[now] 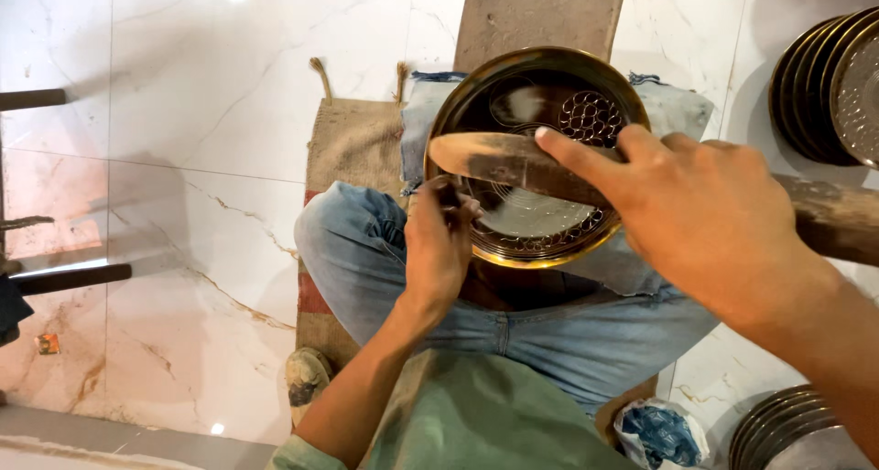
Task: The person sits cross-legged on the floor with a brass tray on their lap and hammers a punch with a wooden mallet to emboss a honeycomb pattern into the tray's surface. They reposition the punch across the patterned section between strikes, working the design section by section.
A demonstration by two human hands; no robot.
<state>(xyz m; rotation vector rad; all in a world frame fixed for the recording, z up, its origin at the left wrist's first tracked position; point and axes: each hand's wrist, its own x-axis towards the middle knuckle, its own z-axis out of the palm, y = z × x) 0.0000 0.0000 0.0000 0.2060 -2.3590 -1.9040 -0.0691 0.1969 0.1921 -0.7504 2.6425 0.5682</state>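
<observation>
A round brass plate (476, 86) with engraved patterns rests over my lap, its rim gold and its middle shiny. My left hand (439, 246) is at the plate's lower left edge, fingers pinched on a small dark tool (450, 197) that touches the plate. My right hand (696, 214) grips a thick wooden mallet (499, 157), which lies across the plate from the right, its worn end over the left half.
I sit cross-legged in blue jeans (357, 250) on a burlap mat (352, 145) laid over a marble floor (183, 159). Stacks of similar metal plates stand at the upper right (833, 86) and lower right (778, 424). Dark bars (64, 278) jut in from the left.
</observation>
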